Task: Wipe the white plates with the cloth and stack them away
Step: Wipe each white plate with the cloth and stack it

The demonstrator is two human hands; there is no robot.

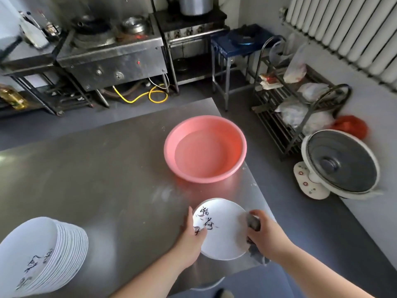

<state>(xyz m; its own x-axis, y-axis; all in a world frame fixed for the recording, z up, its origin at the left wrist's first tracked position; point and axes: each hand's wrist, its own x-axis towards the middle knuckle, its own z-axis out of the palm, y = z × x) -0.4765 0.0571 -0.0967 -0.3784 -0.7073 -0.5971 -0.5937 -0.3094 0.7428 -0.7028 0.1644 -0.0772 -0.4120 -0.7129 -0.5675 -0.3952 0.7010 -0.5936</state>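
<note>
A white plate (224, 231) with black brush writing sits near the front right corner of the steel table (96, 173), on top of at least one other plate. My left hand (191, 237) grips its left rim, thumb over the plate's face. My right hand (264, 233) clutches a grey cloth (253, 224) against the plate's right edge, and the cloth's tail hangs below my wrist. A tall leaning stack of white plates (43, 257) stands at the table's front left.
A pink plastic basin (205, 148) holding water sits beyond the plate by the table's right edge. On the floor to the right are a white fan (341, 166) and a metal rack (300, 100) with bags. Steel stoves (111, 52) line the far wall.
</note>
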